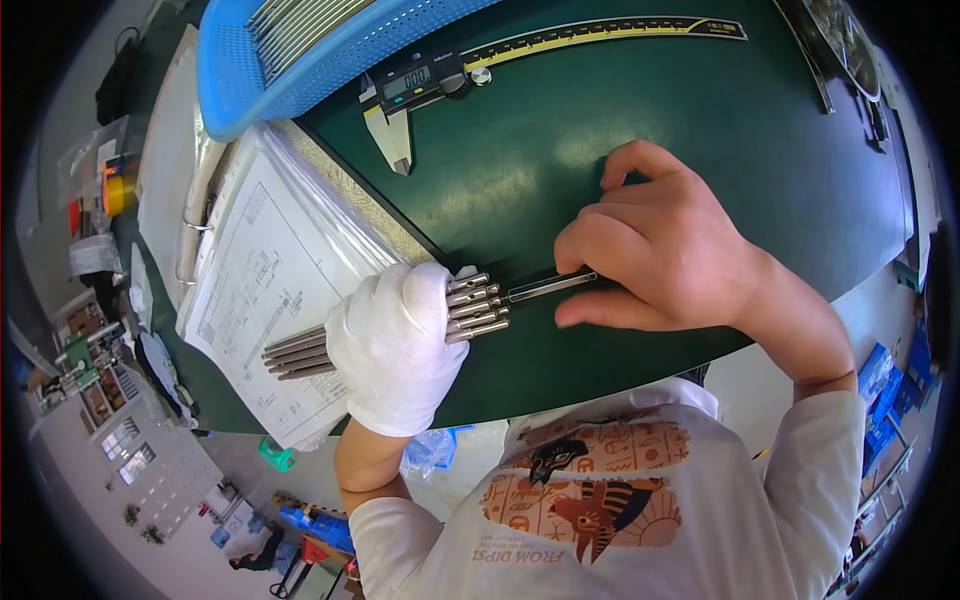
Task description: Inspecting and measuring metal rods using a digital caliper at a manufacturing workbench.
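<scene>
My left hand (395, 335), in a white glove, is closed around a bundle of slim metal rods (300, 352). Their drilled, hollow-looking ends (478, 308) stick out toward the right. A slim dark hexagonal tool (550, 286) reaches from those ends toward my right hand (665, 250); whether its tip sits inside a rod I cannot make out. Bare and with curled fingers, my right hand has the tool's outer end between index finger and thumb. The index finger meets it, while the thumb appears slightly below it.
A digital caliper (415, 85) lies across the green table (620, 110). At the far left stands a blue perforated basket (235, 100) of long metal rods (300, 30). An open binder of drawings (270, 250) lies under the left hand. Metal items (845, 50) occupy the far right.
</scene>
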A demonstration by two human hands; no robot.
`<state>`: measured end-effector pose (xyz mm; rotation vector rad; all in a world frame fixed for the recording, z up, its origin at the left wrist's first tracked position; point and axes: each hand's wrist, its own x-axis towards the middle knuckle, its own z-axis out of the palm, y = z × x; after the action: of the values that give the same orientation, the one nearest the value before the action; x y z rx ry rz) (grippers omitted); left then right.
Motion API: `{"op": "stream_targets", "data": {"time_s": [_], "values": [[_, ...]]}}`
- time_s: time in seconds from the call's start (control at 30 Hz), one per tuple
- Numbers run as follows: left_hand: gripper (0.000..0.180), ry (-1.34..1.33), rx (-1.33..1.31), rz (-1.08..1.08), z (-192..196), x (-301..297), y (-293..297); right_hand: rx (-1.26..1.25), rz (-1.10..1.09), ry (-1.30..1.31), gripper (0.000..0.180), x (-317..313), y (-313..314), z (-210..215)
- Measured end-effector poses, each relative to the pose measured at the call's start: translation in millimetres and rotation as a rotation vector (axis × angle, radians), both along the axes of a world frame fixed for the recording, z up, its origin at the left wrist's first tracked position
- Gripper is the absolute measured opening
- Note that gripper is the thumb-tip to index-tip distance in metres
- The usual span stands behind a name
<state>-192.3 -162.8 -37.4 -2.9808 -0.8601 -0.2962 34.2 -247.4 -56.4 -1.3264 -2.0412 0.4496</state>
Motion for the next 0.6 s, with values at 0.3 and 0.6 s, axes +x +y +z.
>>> {"op": "stream_targets", "data": {"time_s": [0.3, 0.6], "values": [[0.028, -0.007, 0.006, -0.009, -1.0, -2.5, 0.2, 0.052, -0.018, 0.035, 0.029, -4.6, -1.2, -0.5], [0.027, -0.004, -0.02, 0.009, 2.8, 0.0, -1.9, 0.057, -0.04, 0.05, 0.032, -5.8, -0.5, -0.9]]}}
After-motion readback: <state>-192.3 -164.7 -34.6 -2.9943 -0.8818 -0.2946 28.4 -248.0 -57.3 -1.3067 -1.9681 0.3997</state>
